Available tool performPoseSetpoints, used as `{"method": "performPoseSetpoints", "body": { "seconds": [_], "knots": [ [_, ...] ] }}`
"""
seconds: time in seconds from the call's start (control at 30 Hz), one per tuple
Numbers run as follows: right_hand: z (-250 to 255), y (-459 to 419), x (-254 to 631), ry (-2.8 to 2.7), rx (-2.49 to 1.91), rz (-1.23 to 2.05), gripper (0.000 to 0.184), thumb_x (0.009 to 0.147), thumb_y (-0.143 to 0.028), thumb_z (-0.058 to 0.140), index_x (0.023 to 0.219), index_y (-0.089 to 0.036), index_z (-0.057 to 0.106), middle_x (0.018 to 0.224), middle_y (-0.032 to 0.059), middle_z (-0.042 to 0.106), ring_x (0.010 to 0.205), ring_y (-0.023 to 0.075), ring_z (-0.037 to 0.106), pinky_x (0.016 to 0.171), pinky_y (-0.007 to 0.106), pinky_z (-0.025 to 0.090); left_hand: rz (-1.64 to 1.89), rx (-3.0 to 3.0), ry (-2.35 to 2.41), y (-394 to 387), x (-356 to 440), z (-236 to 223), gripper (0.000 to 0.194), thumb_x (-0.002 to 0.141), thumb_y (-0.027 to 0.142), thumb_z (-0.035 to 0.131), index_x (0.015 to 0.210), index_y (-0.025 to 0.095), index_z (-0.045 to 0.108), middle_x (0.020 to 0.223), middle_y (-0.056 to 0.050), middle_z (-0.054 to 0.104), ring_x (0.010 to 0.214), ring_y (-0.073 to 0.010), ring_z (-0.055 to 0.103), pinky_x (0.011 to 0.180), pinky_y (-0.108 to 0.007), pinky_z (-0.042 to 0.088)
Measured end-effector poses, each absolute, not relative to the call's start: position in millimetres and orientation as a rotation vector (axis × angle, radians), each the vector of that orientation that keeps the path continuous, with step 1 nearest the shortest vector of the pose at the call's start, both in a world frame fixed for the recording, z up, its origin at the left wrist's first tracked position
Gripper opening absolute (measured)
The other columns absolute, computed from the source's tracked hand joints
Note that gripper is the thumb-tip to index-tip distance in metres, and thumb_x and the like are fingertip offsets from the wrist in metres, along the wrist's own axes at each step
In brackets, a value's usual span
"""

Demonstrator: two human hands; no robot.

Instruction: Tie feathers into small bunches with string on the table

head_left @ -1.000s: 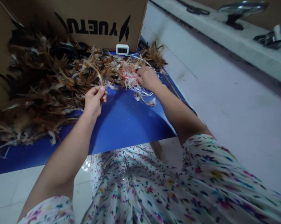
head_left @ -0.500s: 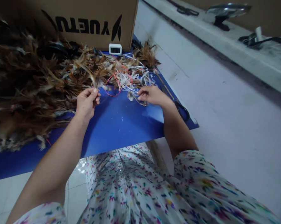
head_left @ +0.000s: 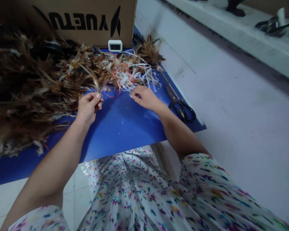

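Observation:
Pinched in my left hand (head_left: 88, 106) is a small bunch of brown feathers (head_left: 95, 80), held upright at its base by thumb and fingers. My right hand (head_left: 144, 97) is at the near edge of a tangle of white ribbon strips (head_left: 124, 78), its thumb and fingers closed on a small feather piece, mostly hidden by the fingers. A red string (head_left: 115, 95) loops through the tangle, between the two hands. Brown feather bundles (head_left: 55, 83) lie heaped on the left and behind the left hand.
Black-handled scissors (head_left: 181, 109) and a thin stick (head_left: 169, 84) lie along the right edge of the blue table (head_left: 115, 134), beside the wall. A cardboard box (head_left: 91, 8) stands at the back, a small white digital display (head_left: 115, 46) before it. Another feather bundle (head_left: 150, 53) lies back right.
My right hand has come out of the ribbon tangle toward me, then moved left to its near edge, uncovering the scissors. My left hand keeps its pinch on the feathers. The view has shifted slightly.

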State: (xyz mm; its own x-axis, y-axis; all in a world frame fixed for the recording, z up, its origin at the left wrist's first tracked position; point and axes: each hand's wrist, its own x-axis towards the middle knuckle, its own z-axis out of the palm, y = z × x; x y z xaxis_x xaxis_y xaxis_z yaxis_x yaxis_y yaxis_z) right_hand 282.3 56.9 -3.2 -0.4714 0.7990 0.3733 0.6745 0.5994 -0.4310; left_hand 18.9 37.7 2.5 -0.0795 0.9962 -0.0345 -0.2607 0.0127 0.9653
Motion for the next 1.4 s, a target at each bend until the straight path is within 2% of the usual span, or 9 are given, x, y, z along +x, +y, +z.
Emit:
{"method": "performPoseSetpoints", "body": {
  "seconds": [0.1,0.3,0.43,0.57,0.77,1.0,1.2,1.3,1.4],
  "knots": [
    [1.0,54.2,284.0,-2.190,-1.119,0.366,0.013,0.086,-0.019,0.053,0.082,-0.019,0.065,0.090,0.0074,0.066,0.088,0.0203,0.061,0.086,0.036,0.048,1.357,0.964,1.085,37.1,19.5,1.5,0.020,0.074,0.020,0.081,0.066,0.017,0.063,0.057,0.003,0.061,0.041,-0.0050,0.047,0.039,-0.016,0.038],
    [-5.6,57.6,285.1,-2.383,-1.105,0.344,0.024,0.088,-0.016,0.051,0.101,-0.021,0.071,0.107,0.0078,0.071,0.105,0.0233,0.061,0.102,0.042,0.042,1.349,0.972,1.079,36.0,19.1,-1.2,0.018,0.077,0.016,0.078,0.067,0.015,0.063,0.059,0.001,0.061,0.042,-0.0053,0.048,0.040,-0.017,0.038],
    [-8.5,55.5,280.5,-2.483,-1.135,0.287,0.016,0.090,-0.019,0.059,0.101,-0.020,0.071,0.114,0.0094,0.069,0.116,0.0279,0.056,0.103,0.046,0.038,1.318,1.013,1.079,33.0,21.0,-1.3,0.022,0.075,0.022,0.080,0.068,0.015,0.060,0.059,0.003,0.061,0.042,-0.0041,0.047,0.041,-0.016,0.038],
    [-7.8,51.3,271.0,-2.557,-1.249,0.162,0.012,0.093,-0.020,0.058,0.089,-0.017,0.069,0.108,0.0119,0.068,0.112,0.0295,0.054,0.095,0.042,0.038,1.255,1.046,1.084,28.0,25.0,-0.1,0.026,0.072,0.027,0.083,0.070,0.016,0.059,0.059,0.004,0.060,0.043,-0.0038,0.048,0.042,-0.015,0.038],
    [-5.6,44.6,259.0,-2.640,-1.315,-0.010,0.014,0.094,-0.018,0.054,0.091,-0.013,0.067,0.106,0.0154,0.065,0.106,0.0293,0.052,0.085,0.039,0.036,1.218,1.046,1.072,22.2,28.1,0.3,0.030,0.068,0.031,0.085,0.069,0.015,0.060,0.060,0.003,0.061,0.043,-0.0041,0.048,0.042,-0.016,0.038],
    [-4.9,43.2,261.2,-2.662,-1.235,0.060,0.012,0.097,-0.021,0.058,0.094,-0.014,0.068,0.105,0.0122,0.066,0.103,0.0265,0.054,0.089,0.038,0.037,1.193,0.993,1.015,21.1,25.4,0.0,0.030,0.065,0.030,0.086,0.070,0.015,0.062,0.062,0.002,0.062,0.044,-0.0043,0.049,0.043,-0.018,0.038],
    [-4.3,36.1,252.8,-2.716,-1.342,-0.068,0.019,0.098,-0.017,0.049,0.099,-0.009,0.067,0.110,0.0178,0.065,0.105,0.0307,0.054,0.087,0.041,0.038,1.160,0.975,0.980,20.6,24.5,0.6,0.030,0.066,0.030,0.087,0.070,0.015,0.061,0.063,0.003,0.062,0.046,-0.0039,0.049,0.044,-0.017,0.037],
    [-4.8,35.5,251.1,-2.665,-1.263,-0.107,0.019,0.097,-0.015,0.046,0.097,-0.012,0.065,0.109,0.0168,0.066,0.104,0.0302,0.053,0.089,0.043,0.037,1.161,0.975,0.941,19.9,24.9,0.0,0.034,0.063,0.033,0.089,0.070,0.014,0.062,0.063,0.003,0.062,0.047,-0.0040,0.049,0.045,-0.018,0.037],
    [-4.3,36.6,250.7,-2.506,-1.067,-0.060,0.019,0.100,-0.021,0.043,0.093,-0.017,0.060,0.104,0.0131,0.066,0.102,0.0272,0.053,0.093,0.043,0.038,1.145,0.960,0.923,17.5,26.5,1.1,0.038,0.059,0.035,0.091,0.070,0.013,0.063,0.062,0.002,0.062,0.047,-0.0041,0.050,0.044,-0.018,0.037]
  ]
}}
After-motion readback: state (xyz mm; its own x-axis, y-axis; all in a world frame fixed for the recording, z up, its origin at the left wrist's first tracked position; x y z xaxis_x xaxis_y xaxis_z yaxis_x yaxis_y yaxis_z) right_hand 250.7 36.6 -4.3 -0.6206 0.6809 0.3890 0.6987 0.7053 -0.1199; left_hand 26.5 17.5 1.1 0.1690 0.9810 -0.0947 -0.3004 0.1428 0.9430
